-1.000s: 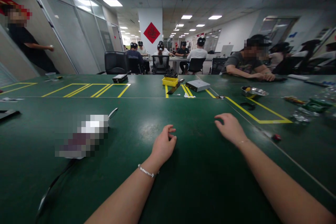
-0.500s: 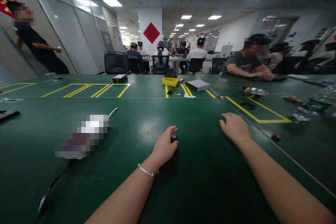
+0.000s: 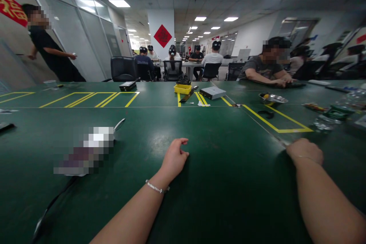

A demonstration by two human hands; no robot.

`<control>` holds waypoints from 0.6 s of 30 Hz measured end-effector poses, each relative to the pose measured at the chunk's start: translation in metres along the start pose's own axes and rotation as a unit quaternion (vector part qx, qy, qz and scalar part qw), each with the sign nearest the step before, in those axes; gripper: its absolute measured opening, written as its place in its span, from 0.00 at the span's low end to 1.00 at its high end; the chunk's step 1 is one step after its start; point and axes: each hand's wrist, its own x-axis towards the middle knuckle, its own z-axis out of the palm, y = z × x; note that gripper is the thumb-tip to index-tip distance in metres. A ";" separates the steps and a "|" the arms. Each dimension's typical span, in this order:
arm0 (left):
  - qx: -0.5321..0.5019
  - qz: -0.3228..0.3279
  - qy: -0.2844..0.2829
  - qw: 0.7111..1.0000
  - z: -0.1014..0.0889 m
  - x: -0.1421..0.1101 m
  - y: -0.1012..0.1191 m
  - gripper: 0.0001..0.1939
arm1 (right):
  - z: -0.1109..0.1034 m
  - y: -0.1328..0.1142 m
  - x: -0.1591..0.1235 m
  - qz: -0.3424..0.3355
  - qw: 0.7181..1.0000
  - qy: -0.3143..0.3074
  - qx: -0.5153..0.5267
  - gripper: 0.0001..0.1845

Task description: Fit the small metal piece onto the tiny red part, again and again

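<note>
My left hand (image 3: 174, 160) rests on the green tabletop (image 3: 220, 187), fingers loosely bent, with a gap between thumb and forefinger and nothing held. A beaded bracelet (image 3: 155, 187) circles that wrist. Over to the right, my right hand (image 3: 305, 151) is down at the table seam, its back towards me and its fingers curled under. It covers the spot where a small red and black object lay; whatever is inside the fingers is hidden. Left of my left hand lies a pale, blurred-out device (image 3: 95, 143) with a dark cord (image 3: 58, 198).
Farther back stand a yellow bin (image 3: 182, 89) with black contents, a grey box (image 3: 213, 92) and a metal bowl (image 3: 273, 98). A black loop (image 3: 265, 114) lies inside yellow tape (image 3: 294, 131). Plastic bottles (image 3: 331, 118) lie right. A person (image 3: 265, 66) sits across; another (image 3: 53, 49) walks at left.
My right hand has moved right and slightly nearer, onto the small red object, its fingers now curled. My left hand has hardly moved. The view has turned slightly right; the walking person is farther right.
</note>
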 end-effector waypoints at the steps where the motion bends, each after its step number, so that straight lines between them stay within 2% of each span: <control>1: 0.005 0.001 -0.004 1.000 0.000 0.000 0.001 0.20 | 0.000 0.000 0.000 0.005 1.000 0.013 0.009 0.27; 4: 0.015 0.008 -0.020 1.000 -0.001 -0.001 0.002 0.17 | -0.002 0.001 -0.002 -0.010 0.999 0.032 0.022 0.28; 12: 0.048 0.013 -0.036 0.998 -0.003 -0.003 0.007 0.12 | -0.015 -0.003 -0.016 -0.031 0.999 0.023 0.013 0.19; 14: 0.057 0.007 -0.050 0.997 -0.004 -0.004 0.009 0.12 | -0.023 -0.014 -0.028 -0.066 0.996 0.020 0.057 0.16; 18: 0.048 -0.003 -0.071 0.996 -0.003 -0.003 0.007 0.12 | -0.030 -0.057 -0.064 -0.194 0.969 -0.034 0.148 0.13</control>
